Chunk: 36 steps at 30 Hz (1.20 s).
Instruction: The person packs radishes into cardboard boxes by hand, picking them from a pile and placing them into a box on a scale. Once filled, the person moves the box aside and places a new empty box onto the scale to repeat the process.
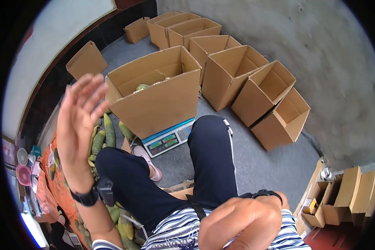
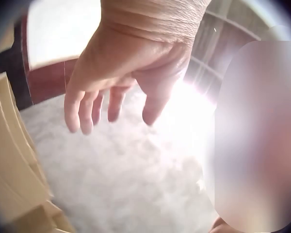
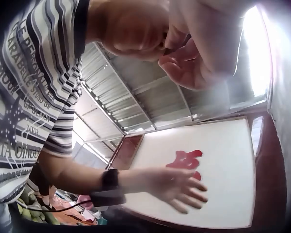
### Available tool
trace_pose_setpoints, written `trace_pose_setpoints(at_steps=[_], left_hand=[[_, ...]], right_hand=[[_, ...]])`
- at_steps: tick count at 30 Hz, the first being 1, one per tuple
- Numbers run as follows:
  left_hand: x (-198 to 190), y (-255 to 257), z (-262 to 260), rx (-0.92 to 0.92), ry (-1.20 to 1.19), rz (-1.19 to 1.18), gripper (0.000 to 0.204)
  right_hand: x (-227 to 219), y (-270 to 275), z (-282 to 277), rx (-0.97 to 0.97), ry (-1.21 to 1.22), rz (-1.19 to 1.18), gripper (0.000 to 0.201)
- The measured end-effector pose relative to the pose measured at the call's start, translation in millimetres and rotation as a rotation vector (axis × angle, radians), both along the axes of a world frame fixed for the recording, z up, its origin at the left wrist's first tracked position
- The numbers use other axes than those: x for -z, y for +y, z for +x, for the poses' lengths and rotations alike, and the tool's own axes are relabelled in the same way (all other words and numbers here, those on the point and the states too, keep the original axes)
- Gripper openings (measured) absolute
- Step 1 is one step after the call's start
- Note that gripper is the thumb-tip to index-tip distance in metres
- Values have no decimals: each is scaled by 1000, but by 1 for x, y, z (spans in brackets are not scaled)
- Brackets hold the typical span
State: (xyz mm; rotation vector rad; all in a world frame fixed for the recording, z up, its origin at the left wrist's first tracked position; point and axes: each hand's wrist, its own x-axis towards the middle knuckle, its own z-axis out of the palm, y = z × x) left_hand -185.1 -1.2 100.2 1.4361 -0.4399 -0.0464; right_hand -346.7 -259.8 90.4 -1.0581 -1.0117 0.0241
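Observation:
My left hand (image 1: 81, 116) is raised with fingers spread and relaxed, holding nothing; the left wrist view shows the same loose fingers (image 2: 87, 111). In the head view it overlaps the side of a large open cardboard box (image 1: 158, 102). That box stands on a digital price scale (image 1: 166, 141) between my knees, with a green gourd (image 1: 143, 87) just showing inside. My right hand (image 1: 241, 223) is drawn up near my chest in the head view. Seen from the right wrist, its curled fingers (image 3: 182, 68) are close to the face, with nothing visible in them.
A row of open cardboard boxes (image 1: 231, 68) runs along the grey wall on the right. Several long green gourds (image 1: 109, 130) lie on the floor and on orange sheeting (image 1: 48, 183) at the left. More cartons (image 1: 348, 187) stand at the lower right.

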Motion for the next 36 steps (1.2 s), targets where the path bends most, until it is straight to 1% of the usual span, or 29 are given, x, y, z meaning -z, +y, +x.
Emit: trace_pose_setpoints(at_steps=[2,4,6,7,8,9,10,11,12,14,15,16,18,19,20,22,23,24,26,27,28,29,30,31,32,33,34,36], left_hand=[[-9,-6,27,-94,145,-378,52],[0,-8,55,-173,164,-377,45],[11,-12,73,-322,124,-287,38],[15,-15,79,-380,65,-217,34],[20,-17,85,-439,7,-148,31],[30,-11,98,-443,12,-151,31],[43,1,114,-421,-37,-44,28],[53,9,125,-399,-86,64,25],[57,6,130,-446,-107,100,21],[71,11,141,-538,-106,242,20],[84,19,153,-640,-181,385,21],[90,24,161,-641,-174,380,21],[100,33,172,-823,-289,667,27],[95,34,172,-839,-234,752,41],[96,37,173,-844,-228,753,41],[100,38,172,-899,-187,1051,55],[109,46,175,-858,-137,1181,64],[119,53,179,-854,-131,1178,64],[136,65,185,-640,68,1319,63],[139,67,187,-583,102,1286,57],[141,69,188,-585,105,1288,57],[143,72,190,-557,133,1257,52],[145,74,192,-529,161,1224,48],[147,74,193,-531,166,1225,48],[150,74,194,-499,200,1163,44],[150,72,193,-469,235,1099,40],[148,71,193,-472,241,1096,40],[144,66,192,-429,320,1036,34]], right_hand=[[1,20,-3,60,-75,292,26],[0,17,3,23,-85,291,26],[2,7,10,-21,-65,200,27],[4,-12,23,-73,-135,-11,27],[1,-20,27,-75,-131,-14,27],[-4,-25,30,18,13,-113,25],[-6,-30,35,109,154,-213,28],[-5,-37,41,195,217,-266,29],[-1,-43,48,280,278,-319,29],[14,-54,63,523,370,-338,36],[23,-66,76,484,418,-319,41],[26,-76,92,446,468,-300,46],[20,-82,123,491,534,-309,51],[17,-83,141,582,484,-414,50],[12,-84,159,675,430,-516,50],[19,-89,200,820,306,-758,42],[24,-90,220,869,272,-845,37],[31,-91,241,917,238,-933,33],[46,-96,284,1030,132,-1149,37],[54,-96,304,1025,131,-1151,37],[63,-95,323,1051,115,-1297,42],[71,-93,340,1074,96,-1442,48],[79,-91,355,1069,96,-1441,48],[85,-88,367,1062,99,-1590,52],[89,-85,379,1051,101,-1742,57],[90,-82,389,964,167,-1843,58],[93,-82,397,959,161,-1847,58],[104,-84,410,832,248,-1891,55]])
